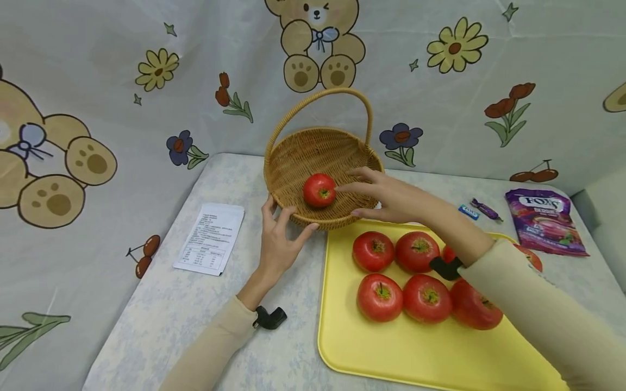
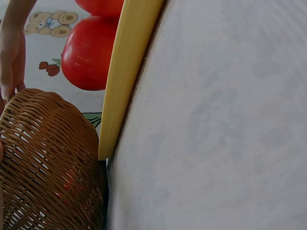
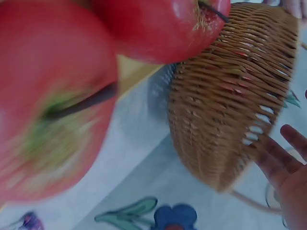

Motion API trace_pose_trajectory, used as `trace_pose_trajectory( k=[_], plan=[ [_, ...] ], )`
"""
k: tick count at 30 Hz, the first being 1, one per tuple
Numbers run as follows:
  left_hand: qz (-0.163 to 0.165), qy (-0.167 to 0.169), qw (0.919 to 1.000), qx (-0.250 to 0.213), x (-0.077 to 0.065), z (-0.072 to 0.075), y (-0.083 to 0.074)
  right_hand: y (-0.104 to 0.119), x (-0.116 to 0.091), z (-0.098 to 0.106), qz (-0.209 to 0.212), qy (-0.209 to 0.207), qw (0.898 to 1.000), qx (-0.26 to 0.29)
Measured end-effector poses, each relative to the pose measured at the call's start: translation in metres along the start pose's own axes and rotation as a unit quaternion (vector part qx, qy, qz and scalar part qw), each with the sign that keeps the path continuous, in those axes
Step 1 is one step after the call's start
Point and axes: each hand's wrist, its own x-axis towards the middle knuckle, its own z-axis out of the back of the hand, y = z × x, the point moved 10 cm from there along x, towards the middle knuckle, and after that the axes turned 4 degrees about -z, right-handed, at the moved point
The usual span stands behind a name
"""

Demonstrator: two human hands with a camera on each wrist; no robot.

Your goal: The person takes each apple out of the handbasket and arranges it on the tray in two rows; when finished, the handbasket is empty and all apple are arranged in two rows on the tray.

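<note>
A wicker basket [image 1: 323, 144] with a tall handle stands at the back of the table, one red apple [image 1: 319, 190] inside it. My left hand [image 1: 280, 239] holds the basket's front left rim, fingertips at the edge and thumb along the front. Over the basket's right side is my right hand [image 1: 386, 195], fingers extended and nothing held; its fingertips are close to the apple. The right wrist view shows those fingers [image 3: 276, 158] beside the wicker. More red apples [image 1: 380, 297] lie in rows on a yellow tray [image 1: 371, 353], partly hidden by my right arm.
A purple candy bag [image 1: 545, 220] lies at the right, with small wrapped candies [image 1: 484, 209] beside it. On the left is a white printed packet [image 1: 210, 239]. A cloth curtain [image 1: 195, 32] with bears and flowers hangs right behind the basket.
</note>
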Motion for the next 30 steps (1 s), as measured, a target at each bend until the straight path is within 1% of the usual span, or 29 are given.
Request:
trace_pose_trajectory(
  k=[4,8,11,15,18,23,30],
  plan=[
    [0.002,0.004,1.0000,0.002,0.001,0.000,-0.001,-0.006,0.034,-0.017,0.021,0.018,1.000,0.010],
    [0.005,0.009,0.9999,0.002,0.001,-0.002,-0.001,-0.015,0.057,-0.031,0.012,0.044,0.999,0.019],
    [0.005,0.008,1.0000,0.003,0.001,-0.001,-0.002,-0.020,0.069,-0.040,-0.004,0.072,0.997,0.016],
    [0.001,0.005,1.0000,0.001,0.003,0.000,-0.003,-0.026,0.081,-0.053,-0.026,0.119,0.992,0.007],
    [0.000,0.003,1.0000,-0.002,0.004,0.001,-0.002,-0.029,0.089,-0.060,-0.036,0.141,0.989,0.005],
    [0.004,0.004,1.0000,0.000,0.003,0.001,0.000,-0.033,0.103,-0.066,-0.041,0.138,0.990,0.009],
    [0.018,0.011,0.9998,0.001,0.000,0.000,0.005,-0.047,0.114,-0.074,-0.082,0.129,0.987,0.051]
  ],
)
